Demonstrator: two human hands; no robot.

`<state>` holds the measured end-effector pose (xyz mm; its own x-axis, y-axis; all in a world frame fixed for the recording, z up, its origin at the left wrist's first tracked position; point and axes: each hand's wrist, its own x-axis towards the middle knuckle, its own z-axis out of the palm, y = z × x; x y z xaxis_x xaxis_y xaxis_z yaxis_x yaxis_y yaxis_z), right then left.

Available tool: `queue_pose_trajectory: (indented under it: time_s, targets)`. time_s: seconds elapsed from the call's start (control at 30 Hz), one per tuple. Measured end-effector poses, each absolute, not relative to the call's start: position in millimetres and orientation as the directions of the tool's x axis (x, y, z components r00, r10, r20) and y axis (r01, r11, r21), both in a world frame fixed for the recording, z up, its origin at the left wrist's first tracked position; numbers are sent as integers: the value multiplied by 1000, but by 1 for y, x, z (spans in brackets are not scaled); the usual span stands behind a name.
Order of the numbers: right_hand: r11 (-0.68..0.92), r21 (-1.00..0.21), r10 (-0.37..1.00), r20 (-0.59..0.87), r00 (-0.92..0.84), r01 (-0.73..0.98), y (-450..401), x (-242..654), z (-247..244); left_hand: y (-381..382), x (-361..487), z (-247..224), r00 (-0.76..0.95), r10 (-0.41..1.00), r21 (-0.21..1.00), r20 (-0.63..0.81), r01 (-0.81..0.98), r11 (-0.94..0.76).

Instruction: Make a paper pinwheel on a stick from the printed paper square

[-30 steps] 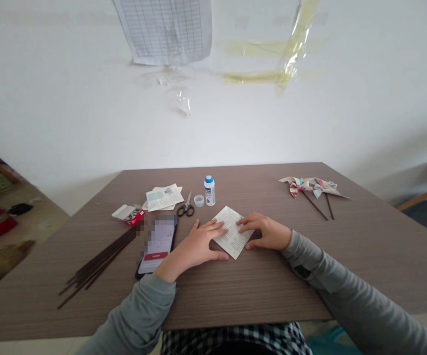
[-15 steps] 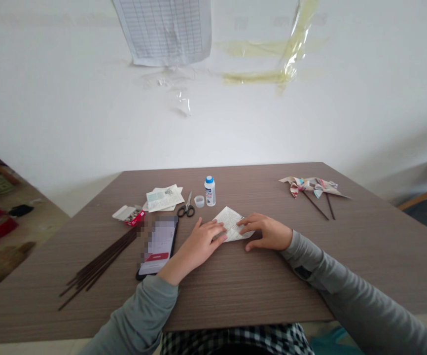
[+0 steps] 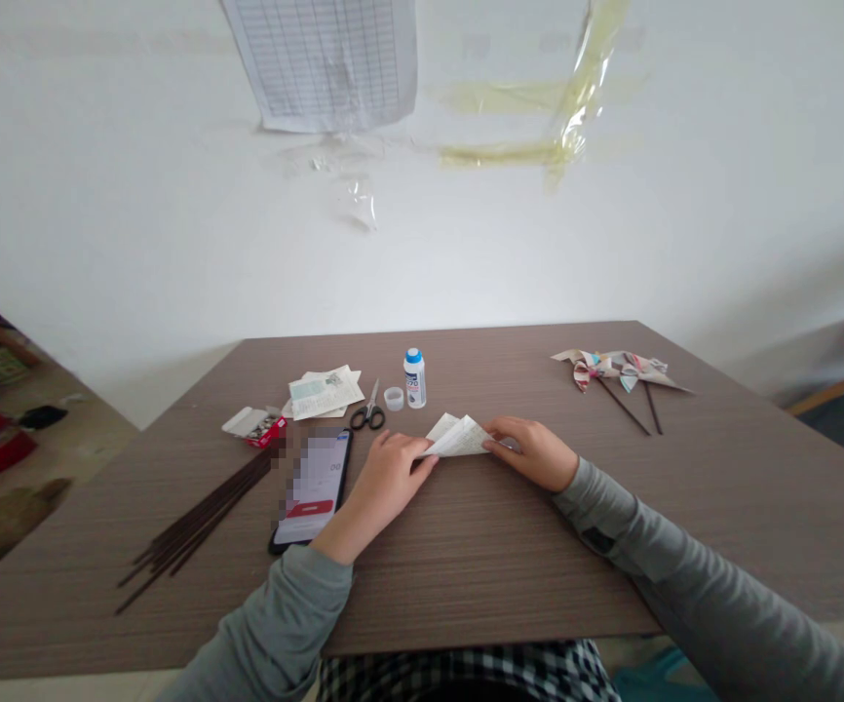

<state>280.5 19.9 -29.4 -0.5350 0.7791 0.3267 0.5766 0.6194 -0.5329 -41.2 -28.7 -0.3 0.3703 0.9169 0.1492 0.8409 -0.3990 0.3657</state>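
Our paper (image 3: 457,436) is a small sheet of printed text, folded into a flat triangle, with a loose flap lifting along the far side. It sits on the desk (image 3: 510,575), pinched at its left tip by our left hand (image 3: 391,487) and at its right end by our right hand (image 3: 531,454).

Head cam, fwd & down over table (image 3: 466,546), wall behind (image 3: 422,244).
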Motion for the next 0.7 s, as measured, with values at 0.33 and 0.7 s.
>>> queue_pose_trajectory:
  time_s: [0.33,0.7]
  targets:
    - [586,-538,810,408,-421,606,21,272,-46,-25,-44,-8,339,910,413,240,812,-412]
    - [613,-432,789,373,-488,662,18,269,-43,-26,-44,-9,341,914,330,218,856,-398]
